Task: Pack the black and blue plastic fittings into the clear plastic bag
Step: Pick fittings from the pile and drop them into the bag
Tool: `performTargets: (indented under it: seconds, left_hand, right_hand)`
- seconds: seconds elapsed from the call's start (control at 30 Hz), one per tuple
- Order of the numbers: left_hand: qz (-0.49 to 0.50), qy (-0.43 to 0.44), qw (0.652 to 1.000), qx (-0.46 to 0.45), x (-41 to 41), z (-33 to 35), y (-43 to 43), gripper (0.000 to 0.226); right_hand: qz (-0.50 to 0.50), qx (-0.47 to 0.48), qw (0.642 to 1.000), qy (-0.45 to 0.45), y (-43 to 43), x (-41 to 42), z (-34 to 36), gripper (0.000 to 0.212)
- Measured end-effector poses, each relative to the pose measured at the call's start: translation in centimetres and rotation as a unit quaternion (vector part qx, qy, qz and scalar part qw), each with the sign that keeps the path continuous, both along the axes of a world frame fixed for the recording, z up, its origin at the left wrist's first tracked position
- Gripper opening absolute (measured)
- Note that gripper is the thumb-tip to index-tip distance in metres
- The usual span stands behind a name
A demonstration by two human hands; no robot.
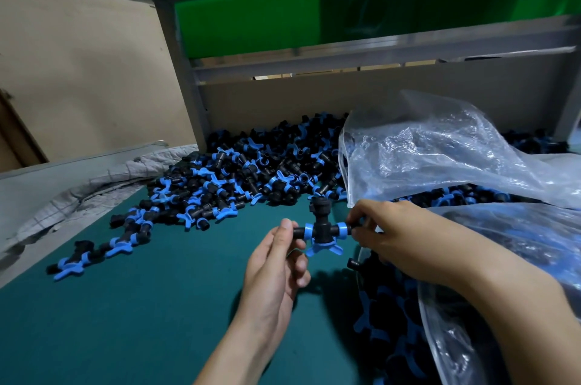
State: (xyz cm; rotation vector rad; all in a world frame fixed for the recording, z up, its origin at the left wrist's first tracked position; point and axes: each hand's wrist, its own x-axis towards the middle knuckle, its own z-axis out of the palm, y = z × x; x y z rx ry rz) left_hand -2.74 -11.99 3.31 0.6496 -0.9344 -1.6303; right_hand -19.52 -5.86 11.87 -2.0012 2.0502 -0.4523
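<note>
- Fitting (322, 229), black body with blue collars and a blue winged piece at its lower side: held clear of the surface, midway between the two hands, one side stub pointing to each hand and a third stub pointing away from the person.
- Left hand (276, 265): thumb and forefinger closed in a pinch on the fitting's left stub; the other fingers are curled loosely beneath.
- Right hand (399, 233): fingertips closed on the fitting's right stub, just in front of the bag's mouth.
- Clear plastic bag (440, 158): crumpled, lying at the right; its near part, beside the right forearm, holds many bagged fittings (386, 321).
- Loose pile (251, 170) of like fittings: heaped behind the hands against the back board, with a thin trail running out to the left.
- Surface (125, 321): teal-green covering.
- Grey cloth (94, 186): rumpled along the left edge.
- Metal frame (377, 48) with green panel (251, 23): above the pile.
</note>
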Motion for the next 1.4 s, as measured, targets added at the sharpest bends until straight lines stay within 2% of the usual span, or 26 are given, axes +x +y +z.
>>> performTargets:
  seconds: [0.33,0.67,0.87,1.0,1.1,1.27,1.33,1.4]
  left_hand:
    - [-0.009,-0.015,0.999,-0.035,0.4,0.1,0.0,0.017]
    - [-0.02,-0.035,0.997,-0.06,0.6,-0.1,-0.1,0.03]
    - [-0.004,-0.045,0.997,-0.055,0.6,-0.1,-0.4,0.021]
    - [0.006,-0.041,0.999,-0.014,0.5,-0.1,-0.5,0.024]
    - [-0.001,-0.035,0.998,0.051,0.2,0.0,-0.6,0.028]
    - [-0.061,0.084,0.969,0.223,0.3,0.3,-0.8,0.025]
    - [-0.08,0.137,0.951,0.265,0.7,0.3,-1.1,0.033]
    - [-0.105,0.178,0.935,0.288,1.1,0.4,-1.2,0.021]
  right_hand:
    - [0.0,0.002,1.0,-0.022,0.0,0.2,0.1,0.006]
    - [0.004,0.006,1.0,-0.025,0.1,0.0,0.1,0.009]
    - [0.009,0.009,1.0,-0.024,0.0,-0.1,0.1,0.007]
    - [0.018,-0.014,0.999,-0.032,-0.1,-0.3,0.0,0.013]
    - [0.019,-0.011,0.998,-0.058,-0.2,-0.1,0.0,0.02]
    - [0.029,-0.035,0.994,-0.094,0.1,0.2,0.6,0.026]
    - [0.025,-0.045,0.99,-0.129,0.6,0.3,1.3,0.036]
    - [0.015,-0.058,0.985,-0.164,1.1,0.3,2.0,0.048]
